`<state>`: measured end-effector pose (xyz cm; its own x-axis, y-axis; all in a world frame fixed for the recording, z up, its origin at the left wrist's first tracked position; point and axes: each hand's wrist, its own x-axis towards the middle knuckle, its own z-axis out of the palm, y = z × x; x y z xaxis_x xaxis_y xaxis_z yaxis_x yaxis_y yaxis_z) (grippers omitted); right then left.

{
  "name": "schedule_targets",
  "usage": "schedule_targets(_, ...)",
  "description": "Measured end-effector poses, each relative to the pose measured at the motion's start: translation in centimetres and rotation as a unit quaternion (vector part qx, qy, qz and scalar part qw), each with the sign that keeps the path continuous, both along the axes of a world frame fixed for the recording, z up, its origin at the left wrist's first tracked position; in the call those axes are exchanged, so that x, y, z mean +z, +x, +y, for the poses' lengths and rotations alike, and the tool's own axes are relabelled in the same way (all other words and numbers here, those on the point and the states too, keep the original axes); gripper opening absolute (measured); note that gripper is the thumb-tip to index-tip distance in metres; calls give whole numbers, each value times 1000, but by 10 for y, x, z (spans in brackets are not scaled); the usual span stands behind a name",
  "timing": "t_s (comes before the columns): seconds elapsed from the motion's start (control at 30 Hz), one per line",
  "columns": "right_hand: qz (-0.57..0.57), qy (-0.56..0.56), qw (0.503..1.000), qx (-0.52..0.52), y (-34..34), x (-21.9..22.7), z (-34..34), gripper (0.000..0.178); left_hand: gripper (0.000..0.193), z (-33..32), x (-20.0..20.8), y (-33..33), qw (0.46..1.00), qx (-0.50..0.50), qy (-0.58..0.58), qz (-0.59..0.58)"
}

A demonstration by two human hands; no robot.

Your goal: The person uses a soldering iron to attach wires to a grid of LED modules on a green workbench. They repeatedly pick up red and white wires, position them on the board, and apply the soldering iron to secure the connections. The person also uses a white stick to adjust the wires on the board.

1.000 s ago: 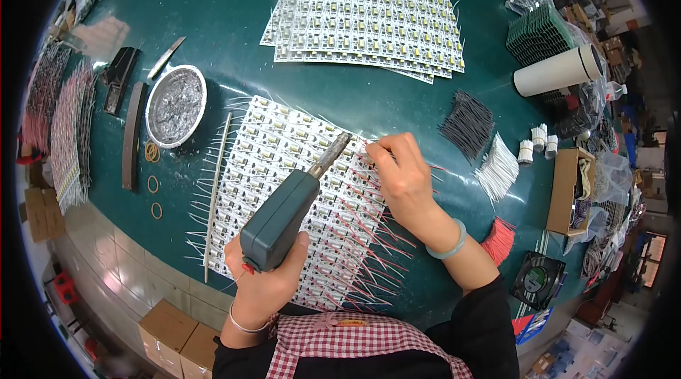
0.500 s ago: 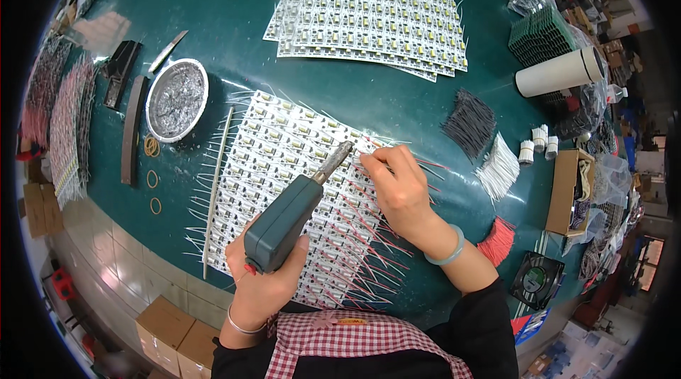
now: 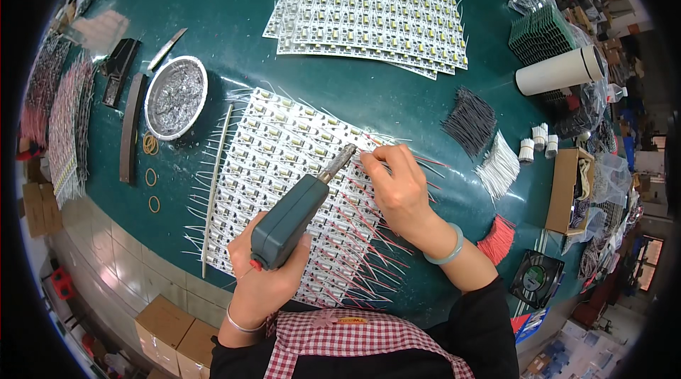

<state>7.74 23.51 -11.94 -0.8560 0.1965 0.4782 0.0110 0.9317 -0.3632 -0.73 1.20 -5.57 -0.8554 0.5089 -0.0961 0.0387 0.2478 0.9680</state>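
A dark green soldering gun point(image 3: 289, 221) is in my left hand point(image 3: 266, 269), whose fingers wrap its grip. Its metal tip points up and right, close above a white panel of small circuit boards point(image 3: 273, 166) with thin wires along its edges. My right hand point(image 3: 401, 184) is closed in a pinch at the panel's upper right edge, beside the tip. A thin wire point(image 3: 376, 142) appears to run from those fingertips, though the pinch itself hides most of it. Several red wires point(image 3: 379, 248) stick out along the panel's right side.
Another stack of board panels point(image 3: 372, 13) lies at the back. To the left stand a white bowl of solder scraps point(image 3: 176, 99) and a brown bar point(image 3: 133, 127). Black wires point(image 3: 469, 122), white wires point(image 3: 499, 166), red wires point(image 3: 496, 239), a small fan point(image 3: 537, 278) and a tumbler point(image 3: 559, 70) lie right.
The soldering gun has shifted slightly right with my left hand, its tip nearer my right fingertips. My right hand stays almost in place, still pinching.
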Motion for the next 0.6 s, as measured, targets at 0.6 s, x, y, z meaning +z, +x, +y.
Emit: schedule_targets(0.6, -9, 9, 1000, -4, 0, 2, -2, 30, 17, -2, 4, 1, 999, -7, -4, 37)
